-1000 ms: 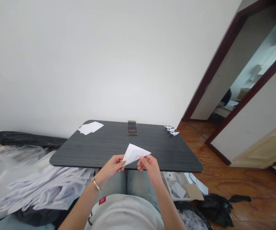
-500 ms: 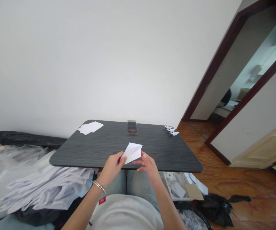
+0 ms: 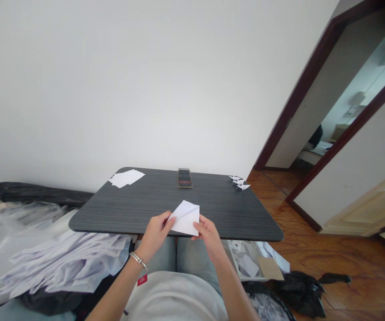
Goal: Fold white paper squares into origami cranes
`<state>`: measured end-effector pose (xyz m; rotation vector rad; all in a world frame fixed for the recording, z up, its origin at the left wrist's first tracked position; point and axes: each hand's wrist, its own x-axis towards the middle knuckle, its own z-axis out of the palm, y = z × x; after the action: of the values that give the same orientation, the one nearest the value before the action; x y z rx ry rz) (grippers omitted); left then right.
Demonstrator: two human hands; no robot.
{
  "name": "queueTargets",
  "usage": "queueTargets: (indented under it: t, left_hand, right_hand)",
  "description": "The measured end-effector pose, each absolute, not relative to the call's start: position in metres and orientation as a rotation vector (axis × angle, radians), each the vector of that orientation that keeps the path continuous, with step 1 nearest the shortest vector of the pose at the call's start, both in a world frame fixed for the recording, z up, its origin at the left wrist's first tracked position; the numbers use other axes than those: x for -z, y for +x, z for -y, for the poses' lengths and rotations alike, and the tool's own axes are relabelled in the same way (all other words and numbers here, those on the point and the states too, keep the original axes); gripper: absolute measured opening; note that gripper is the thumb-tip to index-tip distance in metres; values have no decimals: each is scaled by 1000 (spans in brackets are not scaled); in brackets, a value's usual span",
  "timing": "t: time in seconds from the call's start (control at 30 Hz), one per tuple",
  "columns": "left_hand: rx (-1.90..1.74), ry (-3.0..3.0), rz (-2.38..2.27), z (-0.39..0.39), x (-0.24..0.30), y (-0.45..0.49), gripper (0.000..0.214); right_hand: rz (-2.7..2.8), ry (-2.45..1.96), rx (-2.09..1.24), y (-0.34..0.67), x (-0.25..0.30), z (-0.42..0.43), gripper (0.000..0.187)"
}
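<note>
A folded sheet of white paper (image 3: 185,217) is held between both hands, over the front part of the dark table (image 3: 118,214). My left hand (image 3: 158,228) pinches its left corner, thumb on top. On the opposite side, my right hand (image 3: 207,232) grips the lower right edge, its thumb on the face and its fingers behind. A crease runs slantwise across the paper. Several loose white sheets (image 3: 126,178) lie at the table's far left corner. Small folded paper pieces (image 3: 239,182) with pointed ends stand in a row at the far right.
A phone (image 3: 184,178) rests at the table's back edge by the wall. White cloth (image 3: 68,263) is heaped at the left. Below the table's right side are a white bin (image 3: 246,263) with papers and black plastic bags (image 3: 301,292) on the wooden floor.
My right hand has closed on the paper's right edge, where its fingers were spread before. The paper has turned and looks wider, its lower edge nearer to me. My left hand keeps its hold.
</note>
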<state>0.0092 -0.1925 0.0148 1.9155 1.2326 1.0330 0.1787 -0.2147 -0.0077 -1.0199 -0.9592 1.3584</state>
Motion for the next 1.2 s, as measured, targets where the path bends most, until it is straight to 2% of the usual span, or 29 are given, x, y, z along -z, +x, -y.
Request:
queueTargets:
  t: [0.47,0.73,1.2]
  left_hand:
    - [-1055,1208,-1006,187,-11,12,37]
    - [-1061,1163,-960,185,-2,9,35]
    - [-993,1220,-1048,187,-10,10,35]
  right_hand:
    - [964,-988,-1312,178,8,215,40]
    - [1013,-999,-1251,177,10,216,34]
    - [1105,-970,-1244,177,12,215,33]
